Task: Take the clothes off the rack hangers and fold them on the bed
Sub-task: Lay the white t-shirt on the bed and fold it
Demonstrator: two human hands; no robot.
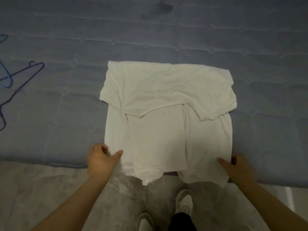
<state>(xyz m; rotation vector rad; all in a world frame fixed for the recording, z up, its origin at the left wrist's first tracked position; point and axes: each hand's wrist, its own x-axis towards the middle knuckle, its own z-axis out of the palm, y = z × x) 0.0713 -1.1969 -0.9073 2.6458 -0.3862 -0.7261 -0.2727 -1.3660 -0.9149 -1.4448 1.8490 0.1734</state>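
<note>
A white T-shirt (166,100) lies partly folded on the grey-blue quilted bed (66,47). Its sides are turned inward and its top part is folded down over the middle. The lower hem hangs past the bed's front edge. My left hand (101,159) pinches the shirt's lower left edge between thumb and fingers. My right hand (236,167) grips the lower right edge, thumb on top of the fabric.
Blue and purple empty hangers (20,77) lie on the bed at the far left. A dark stain (163,7) marks the mattress at the back. Below the bed edge are a grey floor (50,189) and my feet in light shoes (184,202).
</note>
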